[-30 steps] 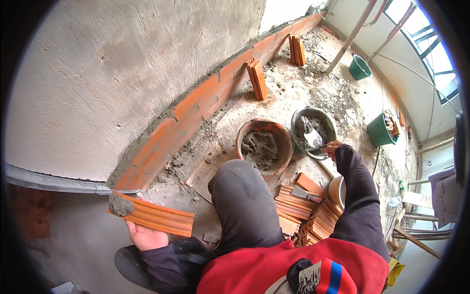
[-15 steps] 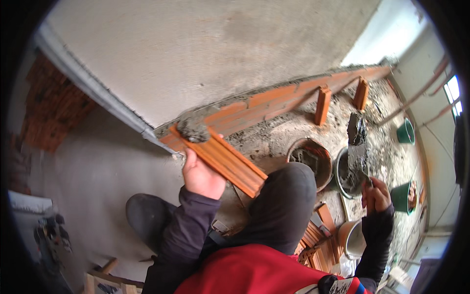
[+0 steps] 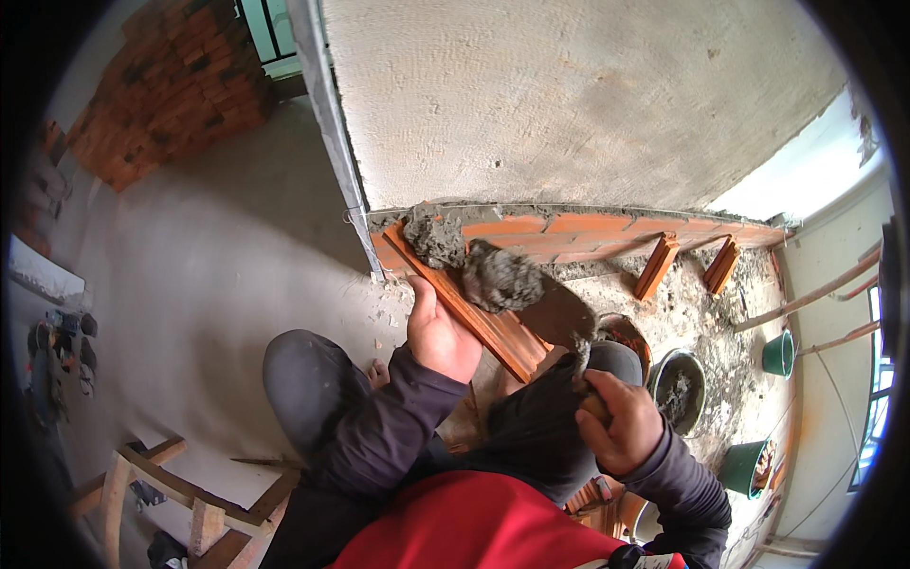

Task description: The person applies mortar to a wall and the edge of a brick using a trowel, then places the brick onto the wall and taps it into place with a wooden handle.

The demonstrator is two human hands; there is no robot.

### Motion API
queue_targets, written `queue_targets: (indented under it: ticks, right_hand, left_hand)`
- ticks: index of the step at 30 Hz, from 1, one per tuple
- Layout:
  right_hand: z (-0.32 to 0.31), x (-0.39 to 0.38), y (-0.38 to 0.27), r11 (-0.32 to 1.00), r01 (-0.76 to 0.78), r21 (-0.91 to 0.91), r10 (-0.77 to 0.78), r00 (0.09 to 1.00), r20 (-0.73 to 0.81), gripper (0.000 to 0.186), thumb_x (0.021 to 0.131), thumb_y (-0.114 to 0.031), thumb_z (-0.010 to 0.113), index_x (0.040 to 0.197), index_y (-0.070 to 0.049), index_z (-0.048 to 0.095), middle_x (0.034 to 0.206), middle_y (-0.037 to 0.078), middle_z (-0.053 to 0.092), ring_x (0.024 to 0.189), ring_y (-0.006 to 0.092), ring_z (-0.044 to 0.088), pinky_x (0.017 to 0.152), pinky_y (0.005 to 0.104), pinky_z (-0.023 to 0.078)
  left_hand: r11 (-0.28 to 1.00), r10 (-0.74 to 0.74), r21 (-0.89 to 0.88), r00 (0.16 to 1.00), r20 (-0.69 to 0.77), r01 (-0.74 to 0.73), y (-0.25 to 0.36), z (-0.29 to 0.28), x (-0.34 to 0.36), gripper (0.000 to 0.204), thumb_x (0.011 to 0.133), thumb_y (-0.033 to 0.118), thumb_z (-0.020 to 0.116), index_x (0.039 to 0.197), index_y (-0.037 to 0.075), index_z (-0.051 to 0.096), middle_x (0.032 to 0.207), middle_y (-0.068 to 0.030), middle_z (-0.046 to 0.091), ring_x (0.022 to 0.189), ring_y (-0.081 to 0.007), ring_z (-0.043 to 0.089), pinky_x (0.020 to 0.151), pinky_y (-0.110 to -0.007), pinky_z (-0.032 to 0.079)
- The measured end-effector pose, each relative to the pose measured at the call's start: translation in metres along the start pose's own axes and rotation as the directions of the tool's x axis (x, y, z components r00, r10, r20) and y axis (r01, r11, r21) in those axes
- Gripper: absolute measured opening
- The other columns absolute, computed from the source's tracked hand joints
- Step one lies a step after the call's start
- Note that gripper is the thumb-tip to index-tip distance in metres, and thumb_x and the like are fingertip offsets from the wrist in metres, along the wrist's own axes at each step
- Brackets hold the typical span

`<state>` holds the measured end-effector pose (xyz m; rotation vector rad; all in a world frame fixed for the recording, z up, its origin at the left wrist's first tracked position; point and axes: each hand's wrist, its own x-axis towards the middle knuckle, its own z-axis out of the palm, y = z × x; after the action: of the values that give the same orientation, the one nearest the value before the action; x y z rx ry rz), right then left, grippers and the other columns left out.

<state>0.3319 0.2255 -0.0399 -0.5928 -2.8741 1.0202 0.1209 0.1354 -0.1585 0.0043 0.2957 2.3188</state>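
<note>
Legible text: none. White patch [image 3: 654, 561] with dark marks: located below the right hand [image 3: 624, 422], at the lower edge of view; marks cut off, unreadable.

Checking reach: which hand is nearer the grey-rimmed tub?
Right. The right hand, holding the trowel, is close left of the tub in view; the left hand, holding the brick, is farther left.

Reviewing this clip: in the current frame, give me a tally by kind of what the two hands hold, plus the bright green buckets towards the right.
Brick in the left hand: 1
Trowel in the right hand: 1
Bright green buckets: 2
Total: 4
</note>
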Motion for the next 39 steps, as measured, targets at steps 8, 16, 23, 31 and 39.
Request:
queue_targets:
  ticks: [8, 16, 23, 31, 39]
  right_hand:
    - [0.011, 0.005, -0.022, 0.987, 0.080, -0.140, -0.084, 0.996, -0.024, 0.041, 0.079, -0.005, 0.064, 0.116, 0.008, 0.050, 0.083, 0.021, 0.058, 0.071, 0.0402, 0.061, 0.060, 0.0434, 0.049]
    - [0.002, 0.000, -0.027, 0.975, 0.078, -0.210, -0.077, 0.997, 0.012, 0.040, 0.079, -0.005, 0.065, 0.114, 0.007, 0.050, 0.081, 0.020, 0.057, 0.066, 0.0389, 0.061, 0.055, 0.0436, 0.048]
    - [-0.006, -0.006, -0.029, 0.958, 0.074, -0.276, -0.061, 0.997, 0.054, 0.039, 0.079, -0.005, 0.065, 0.114, 0.005, 0.051, 0.077, 0.018, 0.056, 0.059, 0.0370, 0.060, 0.053, 0.0433, 0.048]
    - [-0.027, -0.009, -0.035, 0.988, -0.078, -0.130, 0.075, 0.997, -0.022, 0.031, 0.075, -0.007, 0.068, 0.102, 0.006, 0.060, 0.076, 0.020, 0.064, 0.066, 0.0358, 0.066, 0.058, 0.0374, 0.051]
    - [-0.042, 0.011, -0.028, 0.981, -0.168, 0.096, 0.131, 0.941, 0.311, 0.025, 0.089, -0.020, 0.063, 0.097, 0.004, 0.061, 0.061, 0.016, 0.059, 0.056, 0.0308, 0.064, 0.054, 0.0368, 0.047]
  left_hand:
    - [0.998, 0.058, -0.004, 0.998, -0.014, -0.058, 0.009, -0.003, 0.001, 0.055, 0.103, 0.050, 0.028, 0.141, 0.012, 0.039, 0.137, -0.0063, 0.049, 0.125, -0.0268, 0.047, 0.107, -0.047, 0.037]
    - [0.995, 0.073, -0.054, 0.991, -0.108, -0.079, 0.015, -0.004, 0.003, 0.055, 0.103, 0.050, 0.026, 0.140, 0.012, 0.041, 0.138, -0.0054, 0.049, 0.126, -0.0266, 0.046, 0.109, -0.045, 0.035]
    - [0.993, 0.081, -0.075, 0.987, -0.136, -0.092, 0.026, -0.003, 0.005, 0.055, 0.103, 0.050, 0.026, 0.140, 0.013, 0.042, 0.140, -0.0044, 0.047, 0.128, -0.0267, 0.044, 0.110, -0.045, 0.032]
    - [0.990, 0.105, -0.072, 0.981, -0.165, -0.118, 0.036, 0.001, 0.005, 0.054, 0.103, 0.049, 0.026, 0.141, 0.014, 0.041, 0.142, -0.0041, 0.045, 0.131, -0.0257, 0.041, 0.112, -0.045, 0.030]
    - [0.991, 0.131, 0.006, 0.977, -0.166, -0.132, 0.041, 0.004, 0.004, 0.056, 0.103, 0.050, 0.024, 0.143, 0.014, 0.038, 0.145, -0.0050, 0.041, 0.133, -0.0270, 0.038, 0.114, -0.046, 0.026]
